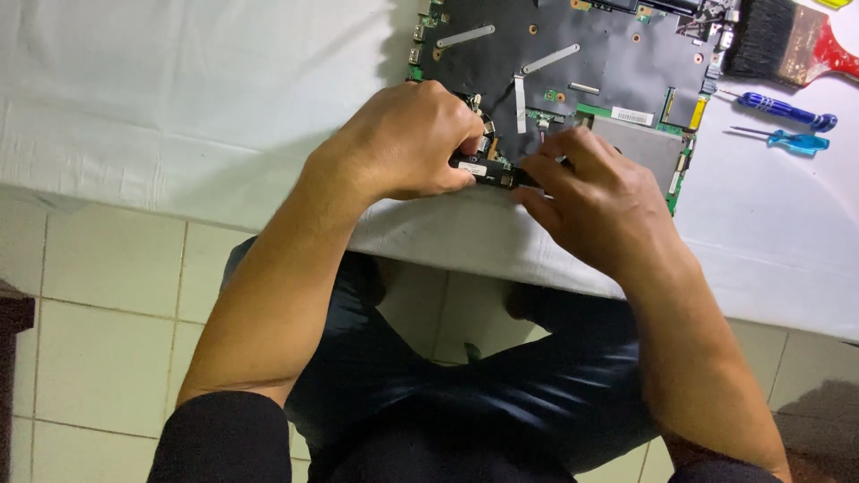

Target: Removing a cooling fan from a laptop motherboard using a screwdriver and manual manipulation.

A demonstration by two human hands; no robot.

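A laptop circuit board [591, 54], covered in dark film with green edges, lies on a white cloth [179, 98] over a table. My left hand [403, 143] curls over the board's near left corner, its fingers pinching a small black part [488, 170] with a white label. My right hand [595, 201] meets it from the right, fingertips closed on the same part's other end. What lies under the fingers is hidden.
A paintbrush [787, 40] with a red handle lies at the board's far right. Beside it rest a dark blue screwdriver [787, 110] and a light blue screwdriver [796, 140]. Pale floor tiles [107, 313] and my dark trousers [465, 394] show below the table edge.
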